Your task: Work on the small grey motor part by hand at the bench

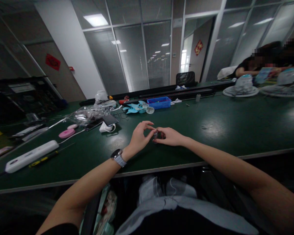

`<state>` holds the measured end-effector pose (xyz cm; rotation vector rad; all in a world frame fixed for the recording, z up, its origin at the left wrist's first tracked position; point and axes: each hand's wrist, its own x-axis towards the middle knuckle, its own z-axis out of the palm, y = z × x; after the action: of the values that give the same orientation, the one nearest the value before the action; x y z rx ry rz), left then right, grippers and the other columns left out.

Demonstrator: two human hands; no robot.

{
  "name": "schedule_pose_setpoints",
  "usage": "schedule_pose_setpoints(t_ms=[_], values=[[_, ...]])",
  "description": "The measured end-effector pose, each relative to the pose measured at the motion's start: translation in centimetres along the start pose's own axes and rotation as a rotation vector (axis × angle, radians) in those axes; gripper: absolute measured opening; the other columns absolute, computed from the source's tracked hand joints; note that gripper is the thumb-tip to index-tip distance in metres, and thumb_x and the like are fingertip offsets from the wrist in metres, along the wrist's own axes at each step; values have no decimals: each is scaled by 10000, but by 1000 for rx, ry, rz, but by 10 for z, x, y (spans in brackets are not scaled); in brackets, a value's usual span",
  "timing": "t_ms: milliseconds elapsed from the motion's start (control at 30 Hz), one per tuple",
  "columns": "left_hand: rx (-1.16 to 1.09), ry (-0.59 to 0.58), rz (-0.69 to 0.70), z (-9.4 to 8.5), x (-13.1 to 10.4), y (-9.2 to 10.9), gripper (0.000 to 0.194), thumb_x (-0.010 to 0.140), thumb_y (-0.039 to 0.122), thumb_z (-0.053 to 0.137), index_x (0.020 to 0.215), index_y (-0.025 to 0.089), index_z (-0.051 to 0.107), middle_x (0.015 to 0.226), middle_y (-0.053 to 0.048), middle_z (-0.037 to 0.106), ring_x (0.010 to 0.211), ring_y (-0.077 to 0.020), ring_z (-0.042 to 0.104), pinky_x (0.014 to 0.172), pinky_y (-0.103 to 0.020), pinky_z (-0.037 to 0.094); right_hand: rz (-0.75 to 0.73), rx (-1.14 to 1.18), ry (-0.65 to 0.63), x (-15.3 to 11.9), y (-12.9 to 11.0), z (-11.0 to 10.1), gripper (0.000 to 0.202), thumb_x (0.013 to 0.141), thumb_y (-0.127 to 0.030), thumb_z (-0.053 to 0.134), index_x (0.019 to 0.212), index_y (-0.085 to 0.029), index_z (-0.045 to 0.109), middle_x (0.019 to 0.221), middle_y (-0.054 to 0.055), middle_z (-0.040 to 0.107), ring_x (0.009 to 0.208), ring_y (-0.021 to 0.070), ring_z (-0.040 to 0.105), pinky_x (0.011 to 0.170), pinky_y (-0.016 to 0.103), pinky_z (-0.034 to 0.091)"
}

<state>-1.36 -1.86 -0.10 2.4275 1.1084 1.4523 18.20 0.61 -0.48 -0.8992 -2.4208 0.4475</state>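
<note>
My right hand (170,136) pinches a small metal cylinder (155,134) between thumb and fingers, just above the green tabletop (186,127). From the other side, my left hand (140,135) meets it, the thumb against its upper end and the other fingers bent above. Both hands partly cover the cylinder, so its exact kind and any finer part at its top do not show. A watch (118,156) with a light strap is on my left wrist.
Behind my hands are light-blue fan blades (136,107) and a blue bin (159,102). A white charger (107,127), pink round case (66,133), power strip (31,156) and yellow-handled screwdriver (42,160) lie leftward. Another cylinder (198,98) stands farther back. People (257,62) sit at far right.
</note>
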Motion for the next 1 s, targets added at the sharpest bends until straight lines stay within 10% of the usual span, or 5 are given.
schedule_pose_setpoints(t_ms=[233,533,1000], values=[[160,66,-97,-4,1,-5,212,861,181,601,1061,218,542,949,-31,702,902,-195,644,804,-332,474,28,-20,-14,-1,-4,-2,432,809,-476,639,1151,-214,607,811,15,664,665,138,581,605,233,380],[419,-291,-210,-4,-7,-23,219,795,154,660,983,254,609,839,14,751,842,-233,608,697,-320,437,46,-56,13,-1,-3,-2,442,800,-492,636,1167,-248,611,861,18,689,683,145,602,614,240,398],[194,26,-127,-2,-2,-15,234,831,140,636,1033,234,567,887,-22,723,862,-208,657,760,-346,496,39,-5,-4,-1,-4,-2,445,801,-473,645,1163,-215,607,843,24,675,661,134,580,609,236,390]])
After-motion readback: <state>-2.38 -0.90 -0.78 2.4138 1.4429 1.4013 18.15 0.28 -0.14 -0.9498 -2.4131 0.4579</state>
